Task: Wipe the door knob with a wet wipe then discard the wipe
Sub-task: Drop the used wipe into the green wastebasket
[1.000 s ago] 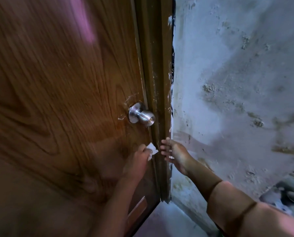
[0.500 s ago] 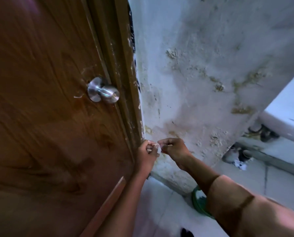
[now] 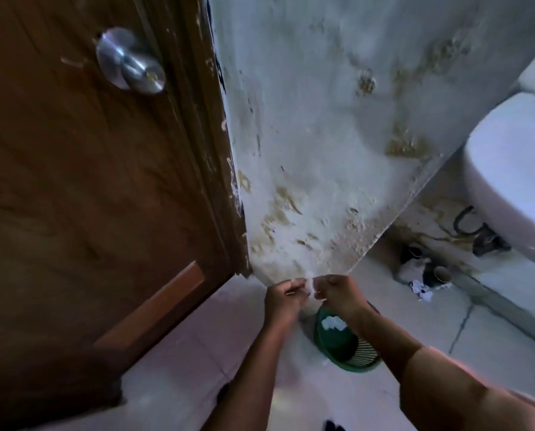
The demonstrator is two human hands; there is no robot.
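Observation:
The silver door knob (image 3: 131,62) sits high on the brown wooden door (image 3: 73,181) at the upper left, far from both hands. My left hand (image 3: 283,298) and my right hand (image 3: 337,293) meet low in the middle, each pinching the small white wet wipe (image 3: 310,287) between them. Only a sliver of the wipe shows between the fingers. Right below the hands stands a green slatted waste basket (image 3: 337,340) on the floor, with white crumpled paper inside it.
A stained, peeling white wall (image 3: 337,135) rises beside the door frame (image 3: 216,150). A white toilet (image 3: 515,169) stands at the right, with pipes and scraps of litter (image 3: 422,289) at its base. The floor is pale tile.
The view has swung down and right, so the knob has moved up and left. Both hands, joined on the wipe, have lowered over the green basket.

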